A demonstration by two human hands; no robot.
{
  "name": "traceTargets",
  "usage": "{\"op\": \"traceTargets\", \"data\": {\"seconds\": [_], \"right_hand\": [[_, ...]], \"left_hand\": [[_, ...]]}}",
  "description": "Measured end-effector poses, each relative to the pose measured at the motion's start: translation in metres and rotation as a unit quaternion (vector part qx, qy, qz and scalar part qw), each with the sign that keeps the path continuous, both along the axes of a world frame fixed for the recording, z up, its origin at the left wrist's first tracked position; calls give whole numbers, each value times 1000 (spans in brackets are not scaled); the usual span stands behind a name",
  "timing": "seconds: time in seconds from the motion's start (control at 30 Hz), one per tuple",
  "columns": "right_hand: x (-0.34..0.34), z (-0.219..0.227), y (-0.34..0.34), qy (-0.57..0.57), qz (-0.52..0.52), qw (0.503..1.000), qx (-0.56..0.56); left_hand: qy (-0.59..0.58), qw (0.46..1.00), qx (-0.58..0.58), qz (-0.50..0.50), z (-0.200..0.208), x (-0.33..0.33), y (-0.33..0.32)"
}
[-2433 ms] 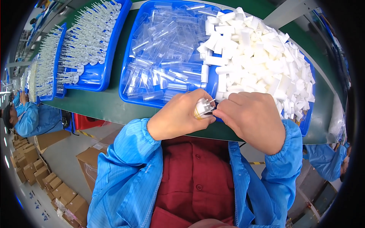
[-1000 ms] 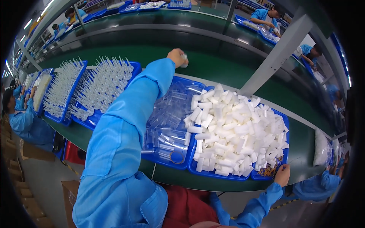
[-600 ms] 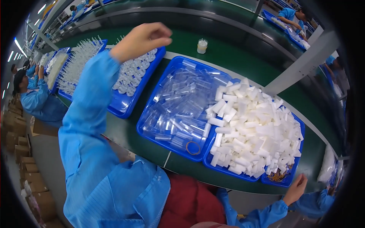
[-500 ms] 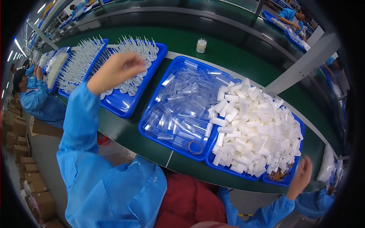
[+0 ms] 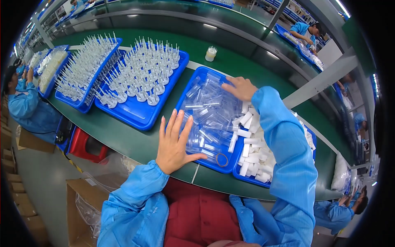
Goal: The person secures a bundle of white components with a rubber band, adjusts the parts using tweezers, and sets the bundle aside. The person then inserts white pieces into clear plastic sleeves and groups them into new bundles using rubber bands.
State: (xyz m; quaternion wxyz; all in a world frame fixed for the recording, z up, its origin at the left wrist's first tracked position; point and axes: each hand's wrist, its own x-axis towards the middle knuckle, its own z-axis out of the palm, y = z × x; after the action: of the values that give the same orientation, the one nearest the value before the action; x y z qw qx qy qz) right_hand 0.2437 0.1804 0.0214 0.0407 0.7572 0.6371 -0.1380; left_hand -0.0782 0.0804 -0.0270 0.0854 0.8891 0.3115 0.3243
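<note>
Clear plastic tubes (image 5: pixel 210 110) lie in a loose heap in a blue tray (image 5: pixel 214 166) in front of me. My left hand (image 5: pixel 175 144) is over the tray's left edge, fingers spread, holding nothing. Toward the tray's far right corner reaches my right hand (image 5: pixel 242 88), its fingers apart above the tubes and nothing seen in them. A thin tan rubber band (image 5: pixel 217 161) rests near the tray's front right corner. White block-shaped pieces (image 5: pixel 257 158) are piled in the tray to the right, partly hidden by my right sleeve.
To the left, a blue tray (image 5: pixel 131 117) carries upright white stemmed parts (image 5: pixel 144 70); another similar tray (image 5: pixel 82 105) stands beyond it. A small jar (image 5: pixel 211 53) stands on the green table behind. A slanted grey post (image 5: pixel 317 80) rises at right. Other people work at both sides.
My left hand has come from above the stemmed parts rightward to the tube tray. My right hand has moved from the far right end across to the tubes. The view has shifted.
</note>
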Motion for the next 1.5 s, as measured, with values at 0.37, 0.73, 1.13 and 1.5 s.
{"op": "traceTargets", "data": {"seconds": [0.37, 0.73, 1.13, 1.5], "right_hand": [[-24, 12, -57, 78, 178, 980, 51], [-53, -5, 48, 106, 182, 962, 174], [-30, -4, 55, -29, 147, 969, 195], [-21, -11, 68, -24, 57, 994, 89]], "left_hand": [[-49, 997, -62, -2, -8, -3, 7], [-53, 997, -60, 22, -8, -2, 12], [8, 969, -20, 245, 0, -54, 54], [-36, 981, -28, 189, -3, -52, 14]]}}
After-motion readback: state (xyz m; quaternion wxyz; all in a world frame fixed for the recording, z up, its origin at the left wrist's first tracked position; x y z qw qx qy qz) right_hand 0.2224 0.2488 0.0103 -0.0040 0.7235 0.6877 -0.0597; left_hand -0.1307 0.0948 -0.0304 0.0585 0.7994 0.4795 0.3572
